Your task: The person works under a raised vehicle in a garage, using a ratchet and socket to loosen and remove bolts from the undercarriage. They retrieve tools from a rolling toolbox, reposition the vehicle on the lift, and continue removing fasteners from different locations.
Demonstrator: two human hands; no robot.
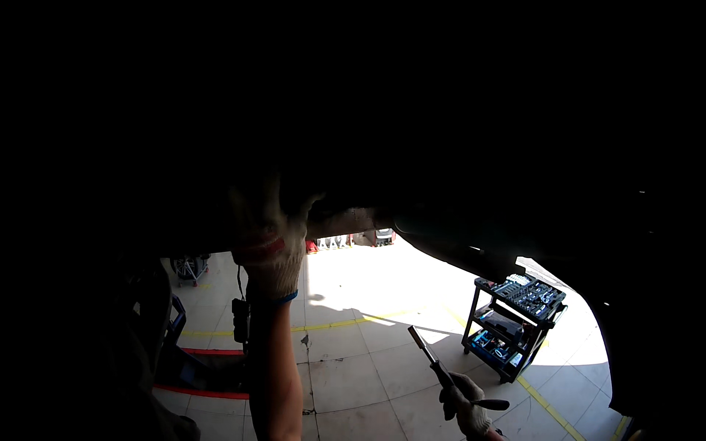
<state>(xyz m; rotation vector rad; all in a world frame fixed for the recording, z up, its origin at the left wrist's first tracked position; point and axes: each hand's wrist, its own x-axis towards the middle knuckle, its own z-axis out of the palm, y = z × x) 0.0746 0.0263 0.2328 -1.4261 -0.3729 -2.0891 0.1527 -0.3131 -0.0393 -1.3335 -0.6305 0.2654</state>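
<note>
My left hand (268, 246), in a pale knitted glove with a blue cuff edge, reaches up to the dark underside of what looks like a raised vehicle (441, 235). Its thumb stands apart and its fingers stretch upward; the fingertips fade into shadow, and nothing shows in its grasp. Lower right, my gloved right hand (467, 408) is closed around what looks like a ratchet wrench (443, 373). A long shaft with a reddish-brown tip points up and left from the hand, and a dark handle end sticks out to the right.
A black tool cart (507, 323) with an open socket set on top stands to the right. At left, a dark lift base (209, 371) with red edges lies on the tiled floor (346, 389). A wheeled stand (190, 269) is behind it. Shadow hides the whole upper area.
</note>
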